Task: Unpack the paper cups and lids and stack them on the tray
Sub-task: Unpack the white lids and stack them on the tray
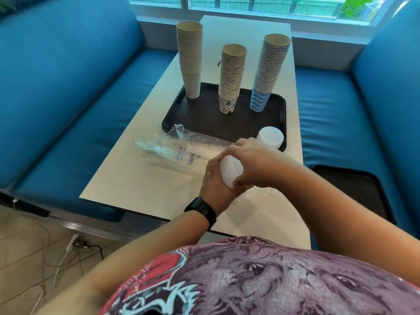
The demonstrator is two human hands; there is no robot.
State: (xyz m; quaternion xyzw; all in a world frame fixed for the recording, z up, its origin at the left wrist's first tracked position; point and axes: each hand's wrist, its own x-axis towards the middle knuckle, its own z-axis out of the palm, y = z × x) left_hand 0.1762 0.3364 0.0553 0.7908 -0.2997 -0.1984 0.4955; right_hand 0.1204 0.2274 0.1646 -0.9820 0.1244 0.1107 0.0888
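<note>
Your left hand [214, 181] and right hand [246, 165] each close their grip around a white stack of lids [229, 172] above the worktop [136, 178], just short of the tray [204, 119]. The lids look light, slick and loosely nested; hold the stack's sides.

The only lettering in view is some blue print on the clear plastic wrapper [172, 151] lying on the white table [136, 178] just in front of the black tray [172, 110], and it is too blurred and crumpled to read. The middle cup stack [231, 80] bears small printed pictures, a little tree among them, but no words. Nothing else carries a legible label, number or brand.
</note>
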